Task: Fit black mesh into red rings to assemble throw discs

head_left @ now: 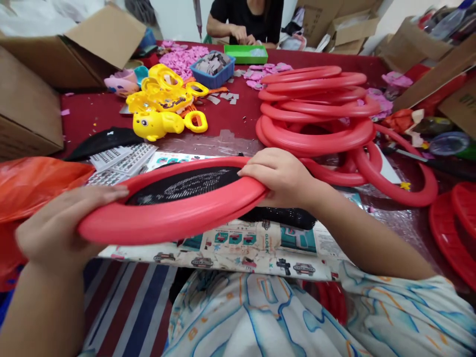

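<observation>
Between my hands I hold a red plastic ring (167,220), tilted above the printed cardboard sheet (238,258). My left hand (59,223) is closed on the ring's left end, thumb side up. The right end is gripped by my right hand (278,176), fingers over the top of the rim. Black mesh (186,186) shows through the ring's opening, and more of it lies beneath my right hand on the sheet. Whether the mesh is fixed to the ring I cannot tell.
A stack of red rings (316,134) stands at the right. Yellow toy parts (159,124), a blue basket (213,77) and pink pieces (182,57) lie farther back. Cardboard boxes (29,104) flank the left. A person in black (245,25) sits opposite, hands near a green tray (245,54).
</observation>
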{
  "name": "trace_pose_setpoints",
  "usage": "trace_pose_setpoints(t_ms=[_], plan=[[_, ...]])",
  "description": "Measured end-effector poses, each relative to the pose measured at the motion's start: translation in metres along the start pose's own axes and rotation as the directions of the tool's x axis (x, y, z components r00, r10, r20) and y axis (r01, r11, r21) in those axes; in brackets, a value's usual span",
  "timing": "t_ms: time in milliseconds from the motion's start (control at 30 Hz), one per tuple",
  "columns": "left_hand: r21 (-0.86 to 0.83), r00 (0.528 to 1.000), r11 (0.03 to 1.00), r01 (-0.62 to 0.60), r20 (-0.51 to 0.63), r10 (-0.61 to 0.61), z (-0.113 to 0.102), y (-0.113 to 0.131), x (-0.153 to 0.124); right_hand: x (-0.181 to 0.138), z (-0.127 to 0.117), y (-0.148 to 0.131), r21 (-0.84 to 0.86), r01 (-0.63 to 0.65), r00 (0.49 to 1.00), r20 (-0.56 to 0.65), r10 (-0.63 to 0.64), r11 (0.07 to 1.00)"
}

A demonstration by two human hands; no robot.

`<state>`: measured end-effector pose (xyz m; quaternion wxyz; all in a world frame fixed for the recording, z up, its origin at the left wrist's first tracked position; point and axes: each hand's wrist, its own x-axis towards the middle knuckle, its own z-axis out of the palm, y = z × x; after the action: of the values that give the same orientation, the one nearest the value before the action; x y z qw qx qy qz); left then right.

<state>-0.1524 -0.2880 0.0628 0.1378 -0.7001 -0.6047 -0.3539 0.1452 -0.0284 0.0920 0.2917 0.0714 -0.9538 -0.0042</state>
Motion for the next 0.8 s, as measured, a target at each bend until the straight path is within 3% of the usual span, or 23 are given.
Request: trace_pose_setpoints(t_ms=[67,167,333,433,567,667,800], plan=[[0.078,0.999,0.996,-0.032,0.02,0.031,0.006,0.017,0.018,0.011,-0.004,-0.01,-0.092,-0.033,0.998,0.053,0.038,0.995],[0.208,0.983,0.962,-0.176,0.086,0.161,0.008,0.052,0.044,0.028,-0.012,-0.024,-0.146,-0.077,0.988,0.12,0.095,0.986],[0.316,0.958,0.908,-0.274,0.173,0.228,0.004,0.091,0.08,0.046,-0.023,-0.036,-0.171,-0.121,0.98,0.139,0.146,0.978],[0.275,0.953,0.922,-0.272,0.208,0.219,0.001,0.09,0.092,0.049,-0.027,-0.033,-0.065,-0.146,0.979,0.135,0.154,0.987],[0.286,0.963,0.93,-0.233,0.197,0.181,-0.004,0.084,0.093,0.048,-0.032,-0.027,0.093,-0.072,0.988,0.141,0.059,0.993],[0.29,0.957,0.924,-0.248,0.219,0.188,-0.006,0.081,0.091,0.051,-0.035,-0.028,0.08,-0.045,0.979,0.201,0.028,0.996],[0.237,0.931,0.911,-0.338,0.224,0.287,-0.006,0.075,0.095,0.058,-0.035,-0.033,0.019,-0.016,0.974,0.228,0.011,1.0]])
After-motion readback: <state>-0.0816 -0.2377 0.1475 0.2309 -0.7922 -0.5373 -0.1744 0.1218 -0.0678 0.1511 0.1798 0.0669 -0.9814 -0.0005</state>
